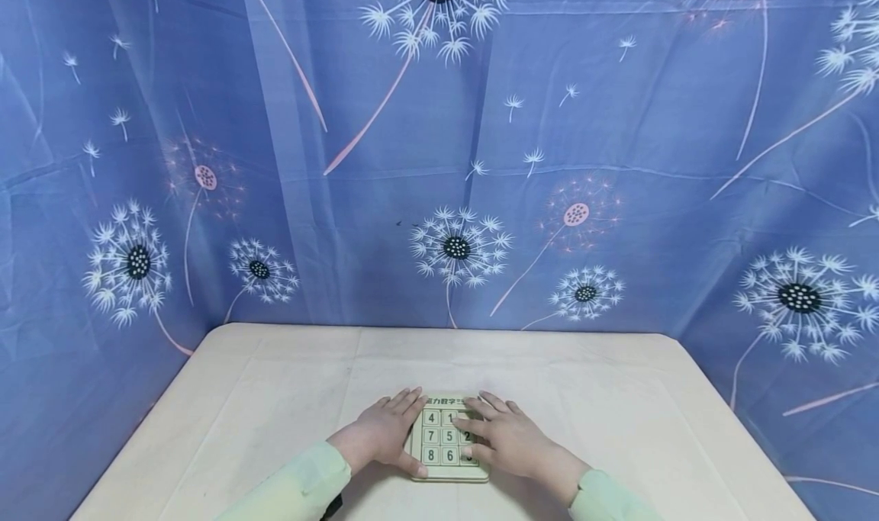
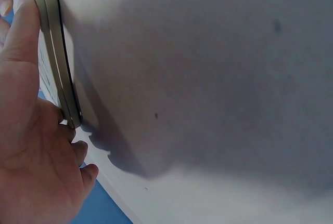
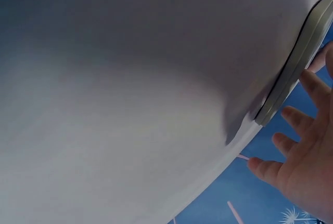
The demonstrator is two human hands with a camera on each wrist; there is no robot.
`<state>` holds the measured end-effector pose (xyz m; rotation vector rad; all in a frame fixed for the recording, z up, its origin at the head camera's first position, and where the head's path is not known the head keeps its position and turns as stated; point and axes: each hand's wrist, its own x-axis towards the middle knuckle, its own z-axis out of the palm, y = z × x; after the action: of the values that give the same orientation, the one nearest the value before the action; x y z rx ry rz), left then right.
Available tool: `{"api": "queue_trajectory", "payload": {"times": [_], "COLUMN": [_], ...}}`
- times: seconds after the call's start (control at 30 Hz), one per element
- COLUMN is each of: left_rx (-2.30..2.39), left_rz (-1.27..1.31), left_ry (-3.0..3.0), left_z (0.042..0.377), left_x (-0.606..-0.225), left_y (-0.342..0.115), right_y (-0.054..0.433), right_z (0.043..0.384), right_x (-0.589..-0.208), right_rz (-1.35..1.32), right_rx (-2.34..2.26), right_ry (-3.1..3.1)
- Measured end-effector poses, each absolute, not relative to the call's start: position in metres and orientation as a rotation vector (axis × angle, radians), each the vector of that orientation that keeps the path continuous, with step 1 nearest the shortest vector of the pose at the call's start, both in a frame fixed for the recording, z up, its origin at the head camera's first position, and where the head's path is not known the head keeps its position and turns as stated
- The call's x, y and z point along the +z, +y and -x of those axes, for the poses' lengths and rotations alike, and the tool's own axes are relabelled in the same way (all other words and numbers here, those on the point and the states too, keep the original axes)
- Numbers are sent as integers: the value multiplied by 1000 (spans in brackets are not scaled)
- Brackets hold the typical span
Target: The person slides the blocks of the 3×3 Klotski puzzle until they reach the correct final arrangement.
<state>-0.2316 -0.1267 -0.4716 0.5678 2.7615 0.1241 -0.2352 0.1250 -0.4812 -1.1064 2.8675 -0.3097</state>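
A pale yellow-green sliding number puzzle [image 1: 453,473] lies flat on the table, its numbered tiles facing up. At its left side my left hand [image 1: 387,433] holds the frame, thumb on the near left corner and fingers along the far left edge. The left wrist view shows that thumb against the layered side of the puzzle [image 2: 54,42]. My right hand [image 1: 511,437] reaches over the right column with spread fingers, partly hiding tiles there. In the right wrist view, its extended fingers [image 3: 299,122] appear beside and above the puzzle's edge.
A cream cloth covers the table [image 1: 275,384]. Blue curtains [image 1: 384,201] with dandelion prints stand behind it and along both sides. Shadows of the hands fall on the cloth.
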Motion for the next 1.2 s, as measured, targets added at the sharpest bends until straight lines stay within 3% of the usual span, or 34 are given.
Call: {"api": "queue_trajectory", "payload": {"times": [1.2], "left_rx": [168], "left_rz": [-584], "left_ry": [2774], "left_z": [229], "left_x": [-471], "left_y": [-129], "right_y": [134], "right_z": [228], "right_x": [-471], "right_rz": [1168], "right_rx": [-250], "right_ry": [2921]}}
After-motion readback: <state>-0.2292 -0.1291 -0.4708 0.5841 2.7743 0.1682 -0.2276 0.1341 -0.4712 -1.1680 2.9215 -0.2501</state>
